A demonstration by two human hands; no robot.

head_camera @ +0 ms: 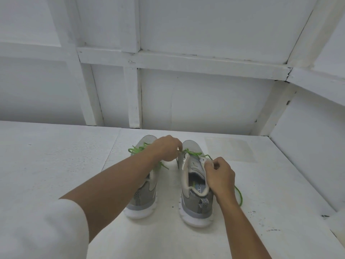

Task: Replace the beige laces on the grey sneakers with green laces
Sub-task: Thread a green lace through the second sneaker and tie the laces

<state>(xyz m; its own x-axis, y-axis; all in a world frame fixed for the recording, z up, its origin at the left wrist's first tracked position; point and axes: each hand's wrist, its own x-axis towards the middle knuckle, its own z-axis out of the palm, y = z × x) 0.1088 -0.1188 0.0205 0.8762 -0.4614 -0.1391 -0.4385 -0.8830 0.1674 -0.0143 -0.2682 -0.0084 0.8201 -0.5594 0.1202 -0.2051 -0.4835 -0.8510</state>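
Tabletop (56, 156) of white board carries the left sneaker (143, 199), already showing green lacing (134, 150), and beside it the right sneaker (194, 206), barely begun, both heels toward us. Our right hand (220, 176) curls round that shoe's eyelet edge, bracing it. Our left hand (166, 148) pinches the green lace (194, 152) at the toe-end eyelets. We judge the step goes best by holding the flap steady, drawing both ends even, and leaving no twist before the next hole.
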